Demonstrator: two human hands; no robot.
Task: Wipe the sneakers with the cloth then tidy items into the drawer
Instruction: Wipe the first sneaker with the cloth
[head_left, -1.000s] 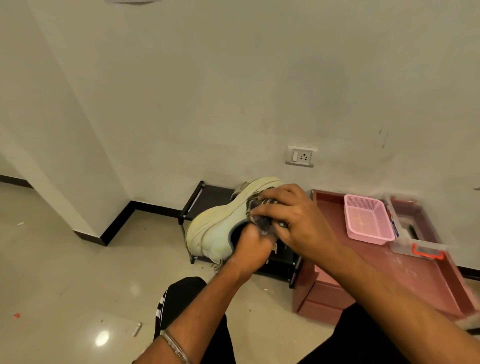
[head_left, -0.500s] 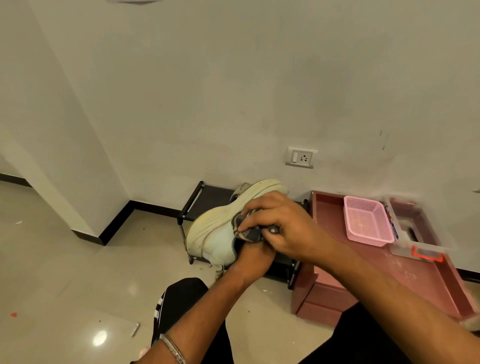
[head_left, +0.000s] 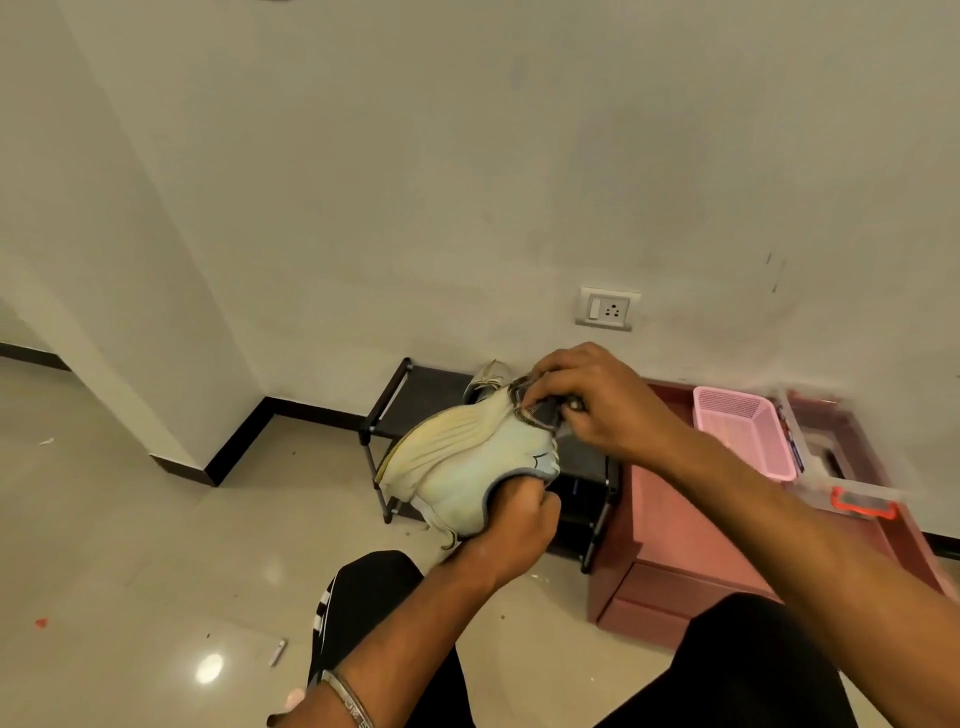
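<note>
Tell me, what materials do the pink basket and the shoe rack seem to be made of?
The pink basket looks like moulded plastic: its walls are a fine open mesh. The shoe rack seems to have thin black metal tubes with dark, matt shelves, perhaps fabric.

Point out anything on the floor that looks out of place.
Small litter lies on the glossy beige tiled floor: a red scrap at far left, a short white stick-like piece near the person's knee, and a white fleck farther back.

Sneaker (head_left: 467, 462) turned, sole now up.
Cloth (head_left: 540, 410) shifted by right hand (head_left: 597, 400) toward the far end.
</note>
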